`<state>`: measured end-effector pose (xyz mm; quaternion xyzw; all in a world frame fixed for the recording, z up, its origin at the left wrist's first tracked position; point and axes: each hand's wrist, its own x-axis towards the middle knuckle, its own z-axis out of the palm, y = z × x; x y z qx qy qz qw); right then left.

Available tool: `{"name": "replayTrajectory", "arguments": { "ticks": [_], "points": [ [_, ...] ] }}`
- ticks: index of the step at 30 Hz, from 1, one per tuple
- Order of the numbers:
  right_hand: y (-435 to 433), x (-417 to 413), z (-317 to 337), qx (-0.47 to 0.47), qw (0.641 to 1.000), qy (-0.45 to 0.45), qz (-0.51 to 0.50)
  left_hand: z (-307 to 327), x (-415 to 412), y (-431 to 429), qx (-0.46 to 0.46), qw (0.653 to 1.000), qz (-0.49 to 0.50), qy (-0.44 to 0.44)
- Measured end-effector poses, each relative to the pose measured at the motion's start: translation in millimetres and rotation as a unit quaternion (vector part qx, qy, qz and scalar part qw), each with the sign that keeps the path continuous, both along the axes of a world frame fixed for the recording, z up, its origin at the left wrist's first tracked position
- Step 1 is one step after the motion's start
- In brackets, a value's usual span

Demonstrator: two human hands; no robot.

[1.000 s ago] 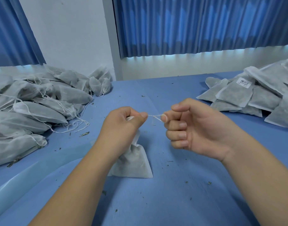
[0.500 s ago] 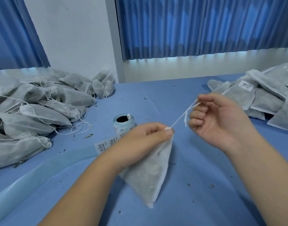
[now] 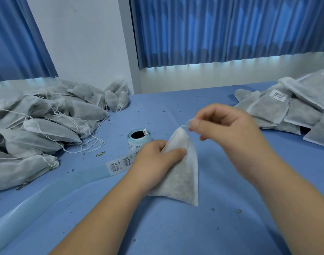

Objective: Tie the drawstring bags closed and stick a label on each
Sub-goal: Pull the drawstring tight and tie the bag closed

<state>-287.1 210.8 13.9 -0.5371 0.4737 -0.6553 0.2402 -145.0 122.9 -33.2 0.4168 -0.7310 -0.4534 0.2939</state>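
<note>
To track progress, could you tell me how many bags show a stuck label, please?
1: the label on a bag in the right pile; labels on other bags may be hidden.

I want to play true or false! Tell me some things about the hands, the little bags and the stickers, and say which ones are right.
1. The left hand grips the bag by its side. True.
2. The right hand is flat and holds nothing. False: it is raised and pinches the drawstring at the bag's top.
3. The label roll stands on the table, just behind the left hand. True.
4. The held bag shows a label. False: none shows on the side we can see.
5. A bag in the pile on the right carries a label. True.
</note>
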Motion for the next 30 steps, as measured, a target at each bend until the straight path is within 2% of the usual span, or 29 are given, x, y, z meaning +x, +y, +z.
{"name": "replayTrajectory", "arguments": {
  "ticks": [4,7,11,17,21,25,30],
  "points": [
    [-6.5,8.9,-16.1,0.05,0.973,0.216,-0.057,5.5,-1.5,-1.8,0.14,0.984,-0.036,0.102],
    [-8.7,5.9,-21.5,0.053,0.954,0.286,-0.079,7.5,-0.2,-4.7,0.231,0.962,-0.039,0.143],
    [-8.8,0.8,-22.5,0.053,0.931,0.349,-0.09,8.8,0.3,-5.1,0.216,0.96,0.023,0.178],
    [-8.6,-1.4,-24.6,0.044,0.901,0.424,-0.079,6.7,1.7,-8.7,0.183,0.964,0.041,0.189],
    [-7.6,-4.7,-24.6,0.051,0.893,0.441,-0.074,11.2,5.1,-10.1,0.216,0.951,-0.028,0.219],
    [-7.8,-4.8,-24.9,0.069,0.88,0.465,-0.065,16.2,8.5,-8.6,0.198,0.954,-0.082,0.21],
    [-9.0,2.0,-28.2,0.054,0.889,0.452,-0.045,19.5,20.0,-6.4,0.166,0.966,-0.012,0.196]
  ]
}}
